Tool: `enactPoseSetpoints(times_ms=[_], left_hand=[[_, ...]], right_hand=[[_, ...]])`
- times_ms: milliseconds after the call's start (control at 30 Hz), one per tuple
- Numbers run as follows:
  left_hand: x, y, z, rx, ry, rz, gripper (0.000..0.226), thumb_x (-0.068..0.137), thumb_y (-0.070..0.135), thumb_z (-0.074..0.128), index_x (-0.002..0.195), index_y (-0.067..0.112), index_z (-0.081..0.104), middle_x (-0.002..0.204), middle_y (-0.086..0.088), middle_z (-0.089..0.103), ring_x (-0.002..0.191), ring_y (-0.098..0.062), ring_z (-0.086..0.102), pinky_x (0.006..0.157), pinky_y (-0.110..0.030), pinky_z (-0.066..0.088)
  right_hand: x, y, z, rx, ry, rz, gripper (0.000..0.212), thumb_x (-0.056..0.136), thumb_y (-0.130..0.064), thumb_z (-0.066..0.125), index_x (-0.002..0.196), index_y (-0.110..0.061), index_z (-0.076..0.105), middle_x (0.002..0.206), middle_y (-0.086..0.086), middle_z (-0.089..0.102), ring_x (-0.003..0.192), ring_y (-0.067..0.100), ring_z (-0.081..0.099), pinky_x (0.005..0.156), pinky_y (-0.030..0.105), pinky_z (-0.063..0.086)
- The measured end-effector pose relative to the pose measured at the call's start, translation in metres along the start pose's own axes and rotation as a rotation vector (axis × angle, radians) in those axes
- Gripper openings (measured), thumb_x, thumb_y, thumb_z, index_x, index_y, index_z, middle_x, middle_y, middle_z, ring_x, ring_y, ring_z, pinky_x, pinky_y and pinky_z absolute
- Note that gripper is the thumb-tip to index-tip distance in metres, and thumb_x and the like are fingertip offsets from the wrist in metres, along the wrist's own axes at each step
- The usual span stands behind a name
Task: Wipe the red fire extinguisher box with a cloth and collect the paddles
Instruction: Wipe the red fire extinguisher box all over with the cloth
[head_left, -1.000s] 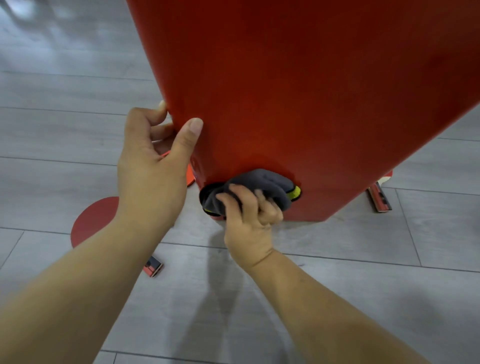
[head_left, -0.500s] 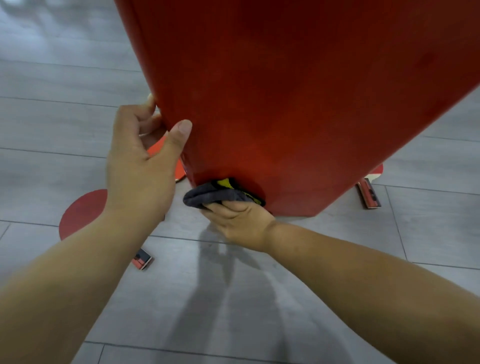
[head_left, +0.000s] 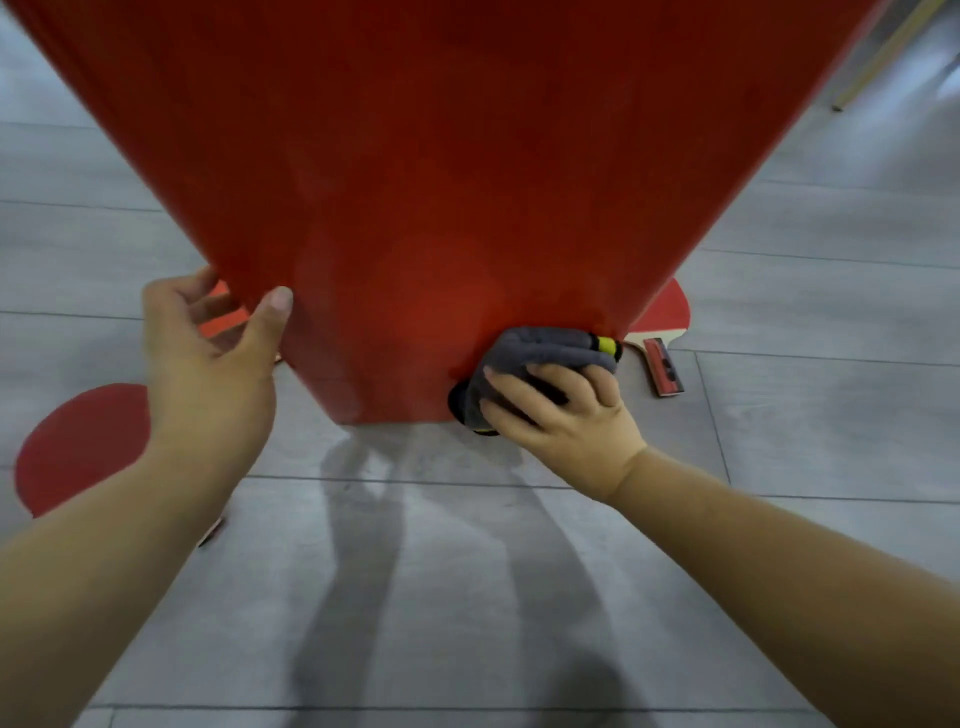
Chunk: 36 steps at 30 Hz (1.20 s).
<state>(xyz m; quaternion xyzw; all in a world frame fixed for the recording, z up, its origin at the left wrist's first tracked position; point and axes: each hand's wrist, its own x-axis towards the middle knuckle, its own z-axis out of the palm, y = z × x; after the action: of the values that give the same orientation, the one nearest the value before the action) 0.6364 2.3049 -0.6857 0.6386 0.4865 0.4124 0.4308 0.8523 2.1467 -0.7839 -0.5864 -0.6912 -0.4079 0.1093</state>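
Two grips on tall red fire extinguisher box (head_left: 441, 182): left grip (head_left: 208, 374) clasps corner, steadying; right grip (head_left: 561, 410) clutches bunched grey cloth (head_left: 540, 348), wiping base.

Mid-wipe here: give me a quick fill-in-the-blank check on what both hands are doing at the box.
1. The right hand presses the ____ against the fire extinguisher box near its bottom.
2. The left hand holds the box by its ____ edge.
3. The paddle right of the box lies on the ____.

Missing words: cloth; left; floor.
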Motion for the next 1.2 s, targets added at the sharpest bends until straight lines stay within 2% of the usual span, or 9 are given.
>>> enactPoseSetpoints(times_ms=[100,200,300,367,533,700,867,967,1200], left_hand=[[-0.001,-0.005,0.004,-0.007,0.026,0.006,0.043,0.089,0.038,0.060,0.123,0.021,0.039,0.117,0.010,0.053,0.101,-0.009,0.063,0.084,-0.029,0.053],[-0.003,-0.006,0.006,-0.016,0.024,0.008,0.039,0.091,0.038,0.058,0.121,0.023,0.038,0.115,0.014,0.051,0.104,-0.010,0.063,0.082,-0.024,0.054],[-0.004,-0.005,0.007,-0.017,0.028,0.008,0.037,0.092,0.038,0.056,0.119,0.022,0.038,0.119,0.010,0.051,0.103,-0.010,0.063,0.079,-0.021,0.054],[-0.004,-0.005,0.008,-0.011,0.037,0.010,0.031,0.092,0.038,0.056,0.114,0.025,0.037,0.112,0.017,0.051,0.103,-0.011,0.063,0.080,-0.024,0.053],[-0.004,-0.003,0.008,0.004,0.030,0.008,0.029,0.092,0.038,0.055,0.110,0.025,0.037,0.102,0.019,0.051,0.096,-0.007,0.063,0.080,-0.027,0.053],[-0.003,0.001,0.002,-0.011,-0.022,-0.013,0.030,0.092,0.035,0.057,0.111,0.025,0.035,0.102,0.021,0.049,0.094,-0.001,0.061,0.075,-0.019,0.050],[0.001,0.000,-0.005,-0.069,-0.081,-0.034,0.029,0.089,0.033,0.061,0.106,0.030,0.038,0.113,0.007,0.055,0.100,-0.007,0.064,0.085,-0.027,0.054],[0.003,-0.001,-0.006,-0.116,-0.126,-0.028,0.028,0.089,0.032,0.062,0.098,0.037,0.036,0.122,-0.006,0.059,0.107,-0.013,0.063,0.093,-0.033,0.051],[0.006,0.000,-0.012,-0.103,-0.125,-0.067,0.027,0.087,0.031,0.063,0.099,0.031,0.039,0.114,-0.004,0.066,0.087,0.003,0.065,0.071,-0.006,0.047]], right_hand=[[-0.011,-0.001,-0.004,-0.003,0.065,0.267,0.016,0.088,-0.021,0.061,0.098,-0.034,0.060,0.119,-0.007,0.050,0.102,0.027,0.042,0.082,0.039,0.035],[-0.019,-0.011,-0.005,0.018,-0.012,0.491,0.023,0.090,-0.008,0.048,0.101,-0.027,0.054,0.117,0.002,0.045,0.098,0.031,0.038,0.079,0.041,0.044],[-0.016,-0.021,-0.010,0.359,-0.106,1.194,0.031,0.079,-0.004,0.057,0.104,-0.021,0.050,0.120,0.013,0.042,0.102,0.037,0.043,0.078,0.042,0.047],[-0.006,-0.022,-0.013,0.589,-0.255,1.664,0.039,0.079,-0.001,0.060,0.112,-0.016,0.046,0.127,0.010,0.035,0.095,0.026,0.048,0.076,0.034,0.046],[0.010,-0.023,-0.003,0.722,-0.297,2.039,0.056,0.074,0.014,0.058,0.119,-0.011,0.037,0.131,0.010,0.029,0.093,0.021,0.045,0.083,0.031,0.048],[0.012,-0.034,0.006,0.789,-0.304,2.163,0.070,0.069,0.005,0.071,0.124,-0.015,0.033,0.124,0.009,0.045,0.102,0.029,0.055,0.082,0.044,0.055],[0.023,-0.054,0.010,0.749,-0.429,2.073,0.046,0.073,-0.005,0.069,0.105,-0.018,0.038,0.109,0.007,0.054,0.091,0.023,0.057,0.067,0.032,0.046],[0.039,-0.073,0.014,0.761,-0.429,2.020,0.040,0.076,-0.006,0.067,0.102,-0.021,0.041,0.109,0.007,0.055,0.091,0.023,0.055,0.069,0.029,0.041],[0.080,-0.127,0.027,0.798,-0.442,1.886,0.036,0.077,-0.011,0.067,0.109,-0.017,0.052,0.111,0.009,0.059,0.089,0.025,0.058,0.071,0.032,0.047]])
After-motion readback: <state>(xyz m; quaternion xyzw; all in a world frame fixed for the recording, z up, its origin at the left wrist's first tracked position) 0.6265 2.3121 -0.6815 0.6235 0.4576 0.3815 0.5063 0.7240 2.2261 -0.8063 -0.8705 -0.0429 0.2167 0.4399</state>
